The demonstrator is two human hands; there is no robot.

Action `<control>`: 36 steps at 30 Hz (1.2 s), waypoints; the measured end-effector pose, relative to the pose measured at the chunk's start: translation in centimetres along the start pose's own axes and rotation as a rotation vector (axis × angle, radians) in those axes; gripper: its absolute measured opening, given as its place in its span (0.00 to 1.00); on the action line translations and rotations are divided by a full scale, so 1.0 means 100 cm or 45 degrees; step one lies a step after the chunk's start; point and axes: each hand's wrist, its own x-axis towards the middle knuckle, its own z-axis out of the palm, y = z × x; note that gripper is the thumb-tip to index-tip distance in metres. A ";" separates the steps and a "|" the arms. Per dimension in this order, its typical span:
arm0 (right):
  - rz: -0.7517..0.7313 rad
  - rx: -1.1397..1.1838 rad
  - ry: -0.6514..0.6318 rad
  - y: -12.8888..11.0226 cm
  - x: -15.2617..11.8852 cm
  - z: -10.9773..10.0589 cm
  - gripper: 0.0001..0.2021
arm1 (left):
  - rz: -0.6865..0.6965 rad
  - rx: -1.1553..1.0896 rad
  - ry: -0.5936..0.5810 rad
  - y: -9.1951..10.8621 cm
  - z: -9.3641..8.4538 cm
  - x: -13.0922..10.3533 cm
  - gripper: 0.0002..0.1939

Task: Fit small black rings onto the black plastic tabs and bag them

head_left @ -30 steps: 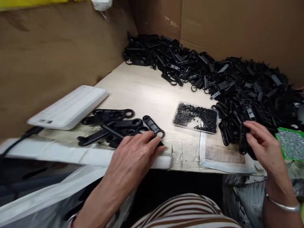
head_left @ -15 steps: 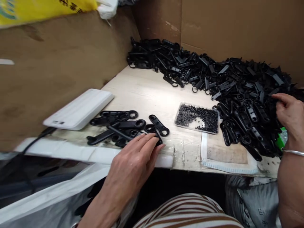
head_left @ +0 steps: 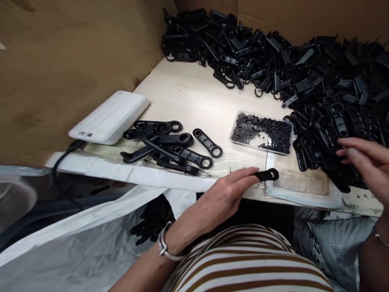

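Observation:
My left hand (head_left: 231, 186) is closed on a black plastic handle-like piece with a ring at one end (head_left: 269, 174), held at the table's front edge. The ring sticks out past my fingertips; the rest is under the hand. At the right, my right hand (head_left: 364, 158) hovers in front of the black pieces (head_left: 334, 121). Its fingers are stretched out and slightly apart, with nothing seen between them. Between the hands and farther back sits a clear shallow box (head_left: 243, 141) of tiny black parts. Several similar ring-ended pieces (head_left: 170, 142) lie loosely to the left.
A large heap of black pieces (head_left: 258, 52) runs along the cardboard wall (head_left: 304, 18). A white device (head_left: 111, 117) with a black cable stands at the left. By the front edge lies a blue-edged cloth pad (head_left: 299, 184). Plastic bags (head_left: 328, 247) hang below the edge.
My left hand has moved right from the loose pieces, carrying one ring-ended piece. My right hand has come nearer, away from the heap's far right. The view has tilted down.

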 end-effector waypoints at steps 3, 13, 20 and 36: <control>-0.113 0.153 -0.156 -0.019 -0.023 0.017 0.11 | 0.031 0.117 0.009 0.000 0.005 0.002 0.21; -0.262 0.329 -0.432 -0.040 -0.041 0.064 0.09 | 0.045 0.257 0.194 0.001 0.023 0.011 0.13; -0.254 0.287 -0.556 -0.062 -0.036 0.078 0.10 | 0.010 0.244 0.219 0.003 0.024 0.010 0.11; -0.833 0.220 -0.599 -0.062 -0.011 0.080 0.11 | -0.082 0.107 0.127 0.001 0.021 0.009 0.14</control>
